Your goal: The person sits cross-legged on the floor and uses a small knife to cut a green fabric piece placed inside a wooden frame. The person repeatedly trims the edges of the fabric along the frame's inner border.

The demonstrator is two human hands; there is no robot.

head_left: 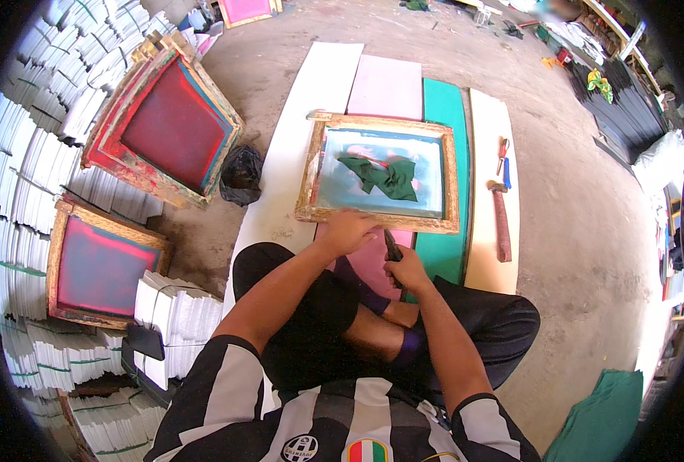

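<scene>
In front of my crossed legs lies a wooden screen-printing frame [453, 181] with a pale blue mesh. A crumpled dark green cloth [388, 181] rests on the mesh. My left hand [348, 232] is at the frame's near rail, its fingers curled on the wood. Just right of it, my right hand [408, 269] is closed round dark-handled pliers [392, 245]. Their upper end points toward the near rail; whether it touches the wood I cannot tell.
Under the frame are white, pink, green and cream sheets [446, 262]. A hammer [501, 223] and a red-handled tool [503, 154] lie on the cream sheet. At left are more screen frames [176, 127], a black plastic bag [241, 175] and paper stacks [22, 208].
</scene>
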